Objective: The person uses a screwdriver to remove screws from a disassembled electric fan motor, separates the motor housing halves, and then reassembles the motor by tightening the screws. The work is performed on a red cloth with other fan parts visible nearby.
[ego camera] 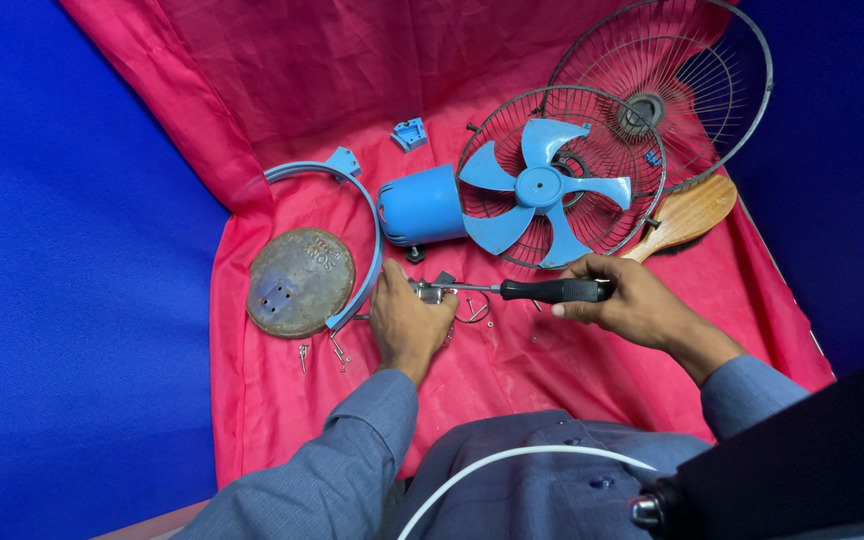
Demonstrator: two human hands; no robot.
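Pink cloth [512, 370]: right fingers [592, 268] grasp screwdriver [542, 290]; left fingers [392, 285] clench small metal part [432, 292].

Two wire fan guards [672, 70], one blue fan blade [537, 190], one blue motor housing [420, 205], one round rusty base plate [300, 282], one screwdriver [537, 290], one wooden brush [682, 215]

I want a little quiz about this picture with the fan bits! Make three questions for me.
1. True or false: the right hand holds a screwdriver with a black handle.
2. What colour are the fan blades? A) red B) blue C) green
3. Fill in: the left hand presses on a small metal ____ at the screwdriver's tip.

Key:
1. True.
2. B, blue, like the motor housing beside them.
3. Part. It lies on the pink cloth, near the rusty round base plate and the wooden handle.
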